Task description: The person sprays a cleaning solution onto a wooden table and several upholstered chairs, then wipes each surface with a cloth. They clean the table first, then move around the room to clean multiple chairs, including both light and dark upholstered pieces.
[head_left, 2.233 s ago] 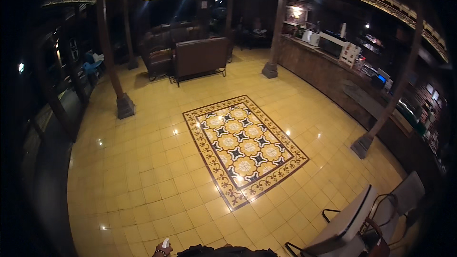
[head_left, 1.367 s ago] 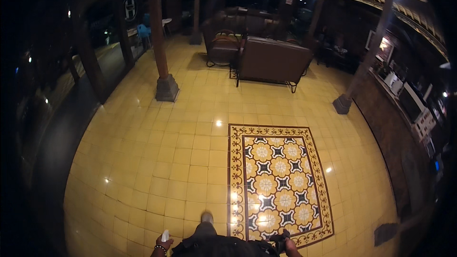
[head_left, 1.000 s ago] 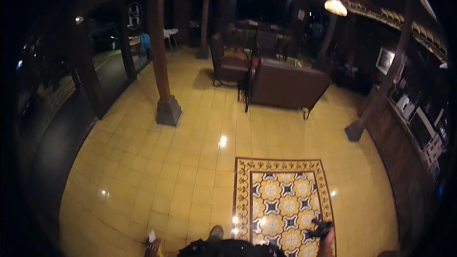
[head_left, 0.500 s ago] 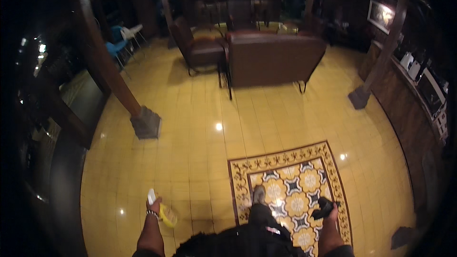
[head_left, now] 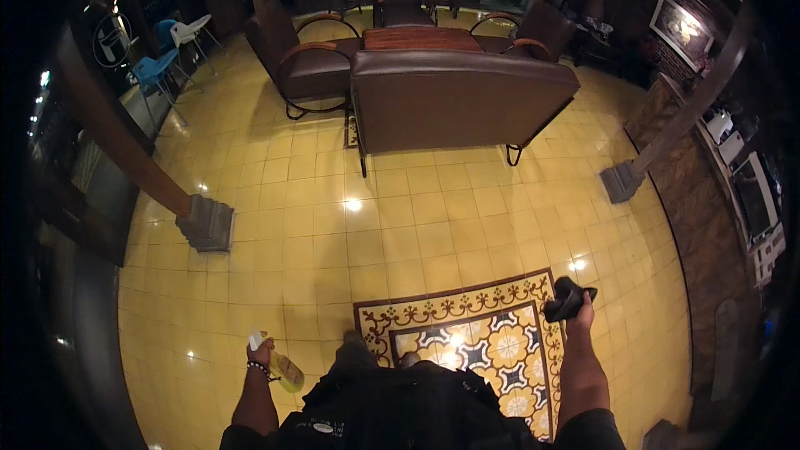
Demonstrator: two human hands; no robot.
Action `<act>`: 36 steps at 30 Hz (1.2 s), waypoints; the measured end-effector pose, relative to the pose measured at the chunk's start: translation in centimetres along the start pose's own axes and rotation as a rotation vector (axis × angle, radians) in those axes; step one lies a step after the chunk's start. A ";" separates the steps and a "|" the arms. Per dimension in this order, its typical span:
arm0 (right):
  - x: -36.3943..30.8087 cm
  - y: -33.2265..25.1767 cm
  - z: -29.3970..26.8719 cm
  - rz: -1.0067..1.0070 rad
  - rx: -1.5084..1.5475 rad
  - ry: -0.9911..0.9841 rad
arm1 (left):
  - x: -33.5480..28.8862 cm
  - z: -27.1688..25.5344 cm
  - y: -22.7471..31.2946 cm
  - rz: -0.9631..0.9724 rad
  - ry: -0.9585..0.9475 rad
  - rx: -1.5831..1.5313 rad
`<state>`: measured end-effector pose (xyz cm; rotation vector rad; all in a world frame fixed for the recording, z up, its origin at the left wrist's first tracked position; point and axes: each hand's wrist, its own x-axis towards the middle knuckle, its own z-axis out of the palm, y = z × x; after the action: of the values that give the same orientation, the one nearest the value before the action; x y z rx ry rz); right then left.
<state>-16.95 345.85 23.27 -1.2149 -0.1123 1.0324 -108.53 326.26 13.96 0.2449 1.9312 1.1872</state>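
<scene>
My left hand (head_left: 260,353), with a beaded bracelet at the wrist, is closed around the neck of a spray bottle (head_left: 287,373). The bottle has a white spray head and yellow liquid inside, and it hangs tilted low at my left side. Out to the right, my right hand (head_left: 586,310) grips a crumpled black cloth (head_left: 567,298). The cloth is held above the edge of the patterned floor tiles (head_left: 510,342); its exact kind is hard to make out.
A brown sofa (head_left: 458,108) stands ahead with its back to me, beside an armchair (head_left: 312,67) and a wooden table (head_left: 421,39). Posts on stone bases (head_left: 206,223) rise left and right. Blue chairs (head_left: 154,69) stand far left; a counter (head_left: 679,142) runs along the right.
The sofa and chairs appear nearer and shifted left as I move forward. My right hand with the black cloth has swung forward and up; the left still holds the spray bottle.
</scene>
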 end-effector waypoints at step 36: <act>32.8 7.2 39.4 0.138 0.048 0.163 | 26.5 56.3 36.6 0.384 -0.402 0.440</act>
<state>-25.24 396.83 19.05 -1.2720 0.1243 1.0446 -92.84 396.63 17.56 1.0444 1.8014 0.8400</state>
